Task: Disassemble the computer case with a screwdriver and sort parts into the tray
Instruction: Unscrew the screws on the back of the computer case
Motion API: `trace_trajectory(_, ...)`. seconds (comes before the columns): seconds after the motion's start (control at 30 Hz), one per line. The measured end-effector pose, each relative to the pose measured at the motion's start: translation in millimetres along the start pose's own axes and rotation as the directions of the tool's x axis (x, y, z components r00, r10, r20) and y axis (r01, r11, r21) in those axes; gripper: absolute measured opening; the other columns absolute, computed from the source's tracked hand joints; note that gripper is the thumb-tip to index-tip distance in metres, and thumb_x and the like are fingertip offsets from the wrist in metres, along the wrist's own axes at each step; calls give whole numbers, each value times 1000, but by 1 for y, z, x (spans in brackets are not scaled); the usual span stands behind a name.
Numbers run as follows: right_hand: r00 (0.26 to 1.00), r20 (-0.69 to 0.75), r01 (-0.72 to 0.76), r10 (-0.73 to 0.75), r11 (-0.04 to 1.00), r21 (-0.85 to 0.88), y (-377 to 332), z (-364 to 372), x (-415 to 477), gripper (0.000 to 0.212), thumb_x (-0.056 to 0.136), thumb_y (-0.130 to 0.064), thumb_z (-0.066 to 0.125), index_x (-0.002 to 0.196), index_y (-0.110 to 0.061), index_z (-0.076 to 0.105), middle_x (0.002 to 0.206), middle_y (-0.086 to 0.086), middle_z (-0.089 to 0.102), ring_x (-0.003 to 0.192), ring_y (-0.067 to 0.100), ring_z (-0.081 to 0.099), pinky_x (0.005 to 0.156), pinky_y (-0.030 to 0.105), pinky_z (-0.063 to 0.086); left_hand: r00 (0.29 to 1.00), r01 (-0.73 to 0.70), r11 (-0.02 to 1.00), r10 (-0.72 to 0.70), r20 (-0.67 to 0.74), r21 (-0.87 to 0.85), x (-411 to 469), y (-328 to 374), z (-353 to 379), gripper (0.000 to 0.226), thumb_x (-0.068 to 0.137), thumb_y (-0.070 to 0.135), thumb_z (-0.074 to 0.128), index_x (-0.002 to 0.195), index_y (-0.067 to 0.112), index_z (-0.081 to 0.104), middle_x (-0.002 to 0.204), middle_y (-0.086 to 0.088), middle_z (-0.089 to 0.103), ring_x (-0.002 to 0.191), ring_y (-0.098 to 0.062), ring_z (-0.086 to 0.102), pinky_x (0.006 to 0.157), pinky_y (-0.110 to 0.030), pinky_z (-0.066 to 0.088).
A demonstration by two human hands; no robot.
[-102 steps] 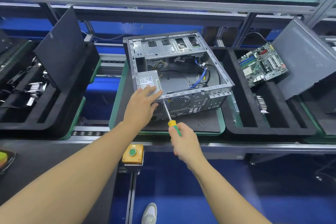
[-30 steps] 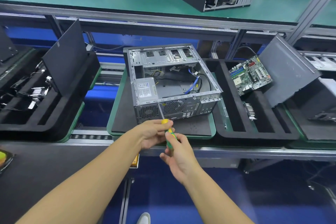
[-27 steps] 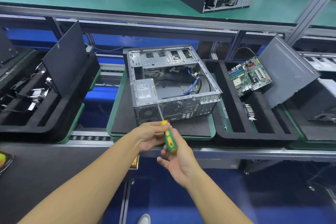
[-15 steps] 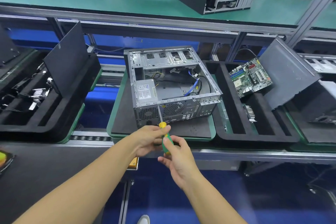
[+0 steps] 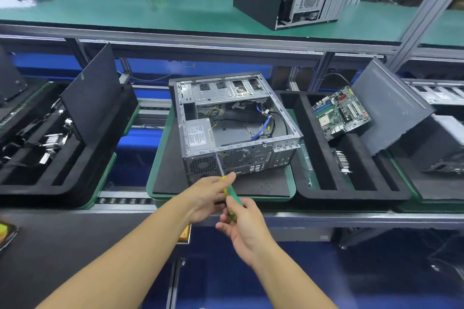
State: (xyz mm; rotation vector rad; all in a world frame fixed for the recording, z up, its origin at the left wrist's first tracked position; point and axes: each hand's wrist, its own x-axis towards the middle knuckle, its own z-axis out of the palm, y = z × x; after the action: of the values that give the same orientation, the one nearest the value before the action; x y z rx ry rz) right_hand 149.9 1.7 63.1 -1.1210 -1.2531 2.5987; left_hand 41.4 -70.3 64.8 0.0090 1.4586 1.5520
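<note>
- Over the green tray's near edge, a yellow-green screwdriver is gripped by left hand and right hand.
- Its shaft is pointed at a grey metal computer case.

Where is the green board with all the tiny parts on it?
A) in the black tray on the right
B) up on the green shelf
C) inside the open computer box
A: the green board lies in the black tray right of the open computer case, not inside it.
</note>
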Motion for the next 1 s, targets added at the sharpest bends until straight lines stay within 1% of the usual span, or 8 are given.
trace_trajectory(0.17,999,15,-34,32,993,112,2,3,-3,30,102,-31,58,116,-4,56,77,11,55,59,18,55,52,33,54,985,-92,988,73,-159,-120,5,-5,6,23,85,11,75,104,2,64,74,-9,67,64,-17,67,62,-32,55)
trace_trajectory(0.27,990,48,-138,131,973,185,1,-5,-4,44,107,-38,43,114,1,60,68,15,61,55,22,59,46,31,52,988,-81,968,47,-144,-239,5,-8,1,17,90,1,68,106,-2,64,86,-14,72,81,-24,74,78,-42,60)
trace_trajectory(0.4,998,-53,-39,45,992,122,6,-8,1,25,107,-19,46,118,1,56,78,17,60,57,19,57,47,29,50,995,-21,979,1,-100,-203,5,-9,0,16,98,13,59,107,1,64,104,-13,75,93,-26,73,82,-40,57)
trace_trajectory(0.5,997,-74,12,-7,998,67,11,-7,1,16,102,-15,57,116,-9,55,92,14,60,65,18,52,53,29,50,993,17,997,-25,-117,-69,4,-11,6,33,92,36,69,95,4,61,79,-7,64,70,-20,62,62,-31,52)
trace_trajectory(0.67,999,-48,3,3,990,138,7,-5,0,21,97,-18,65,114,-10,57,94,11,60,71,18,51,56,30,52,994,-22,985,3,-109,-172,6,-12,5,21,84,21,75,89,4,64,65,-5,65,55,-14,64,65,-31,58)
trace_trajectory(0.8,988,57,-155,146,963,219,3,-9,-2,44,103,-40,49,109,0,67,73,16,61,62,24,61,53,33,54,992,-39,967,7,-127,-253,5,-12,5,13,92,7,67,100,-2,64,88,-16,74,78,-24,73,79,-41,60)
trace_trajectory(0.93,998,3,-64,65,981,185,7,-8,4,25,105,-16,50,119,4,55,71,12,57,54,18,56,46,29,47,988,-2,982,-27,-153,-189,5,-11,9,18,99,14,59,107,-2,63,100,-13,75,84,-24,71,83,-41,56)
trace_trajectory(1.0,999,-37,-18,22,993,117,9,-9,6,23,100,-4,55,122,-2,49,80,12,56,57,16,53,49,28,46,984,-6,994,-13,-178,-105,5,-11,11,31,94,27,68,106,-1,65,93,-13,70,76,-23,67,73,-34,57)
